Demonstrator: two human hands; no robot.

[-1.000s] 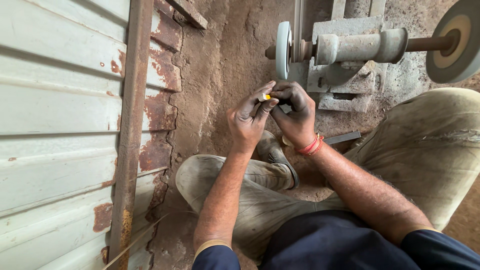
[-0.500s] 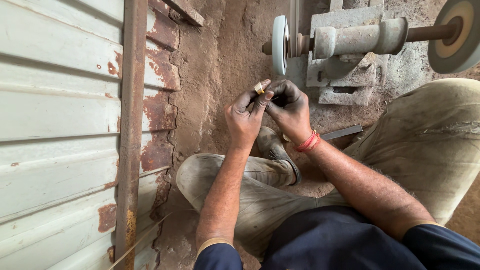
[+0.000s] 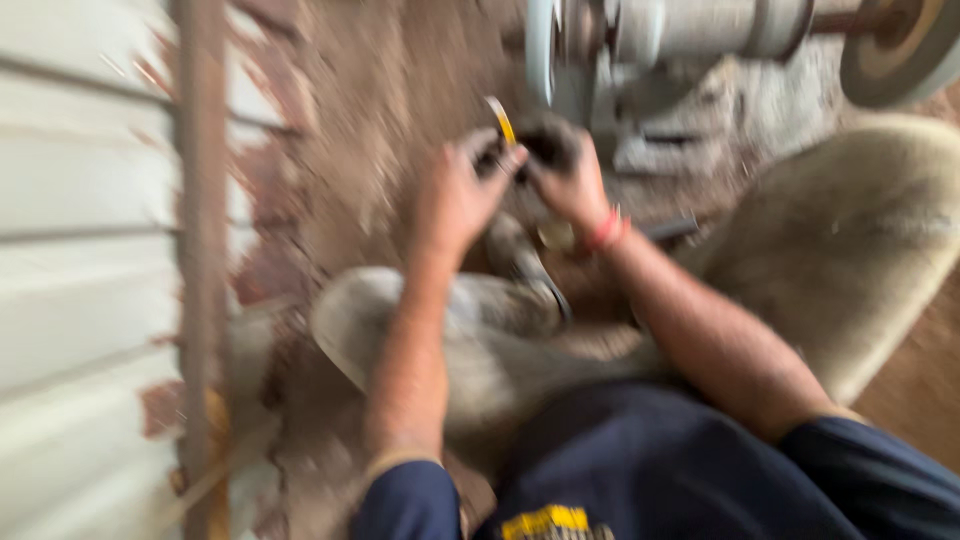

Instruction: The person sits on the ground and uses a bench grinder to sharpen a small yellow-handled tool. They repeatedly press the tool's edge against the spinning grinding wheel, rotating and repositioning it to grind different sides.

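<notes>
Along the left of the frame I see a pale corrugated metal wall [image 3: 90, 250] with a rusty upright post [image 3: 200, 250]. In the upper middle, my left hand [image 3: 455, 195] and right hand [image 3: 565, 170] meet, fingers curled together around a small yellowish ring-shaped piece [image 3: 500, 120] that pokes up between the fingertips; the blur hides which hand actually grips it. A red band [image 3: 603, 230] circles the right wrist. Across the top right I see a grey bench grinder [image 3: 690, 30], its left wheel [image 3: 540, 40] just above the hands. My bent knee [image 3: 850, 230] fills the right side.
</notes>
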